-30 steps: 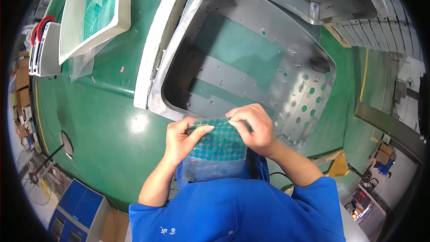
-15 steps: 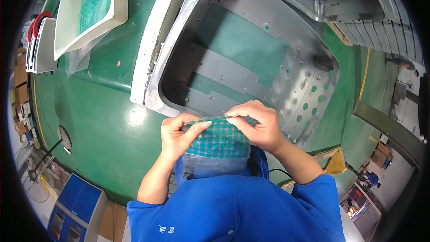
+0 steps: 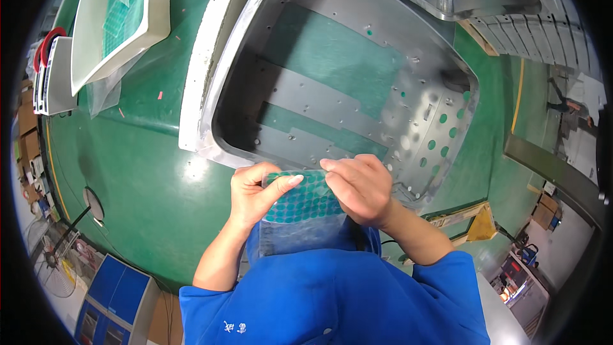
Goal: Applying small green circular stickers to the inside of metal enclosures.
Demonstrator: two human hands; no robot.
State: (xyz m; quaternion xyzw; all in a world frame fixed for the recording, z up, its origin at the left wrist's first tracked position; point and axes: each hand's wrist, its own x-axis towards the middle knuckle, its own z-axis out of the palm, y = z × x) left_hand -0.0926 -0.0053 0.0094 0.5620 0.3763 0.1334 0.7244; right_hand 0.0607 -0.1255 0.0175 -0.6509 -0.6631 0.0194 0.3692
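A sheet of round green stickers on clear backing [image 3: 300, 207] is held up in front of my blue shirt. My left hand [image 3: 250, 197] pinches its upper left edge, thumb on top. At the upper right edge, my right hand [image 3: 365, 190] is closed with curled fingers over the sheet. Whether a loose sticker sits between the right fingertips is hidden. Just beyond both hands lies a large grey metal housing [image 3: 300, 86], an open shell with rounded corners, small holes and a row of larger round holes on its right side.
A white bin [image 3: 156, 22] at the far left holds more green sticker sheets [image 3: 121, 19]. A white-edged beam [image 3: 201, 83] runs along the housing's left side. Another metal shell [image 3: 491, 0] stands at the far right. A fan [image 3: 54, 262] and blue cabinet [image 3: 115, 287] are at lower left.
My right hand has turned and its fingers have curled further over the sheet's right side, covering more stickers. My left hand keeps its pinch. The view has shifted slightly.
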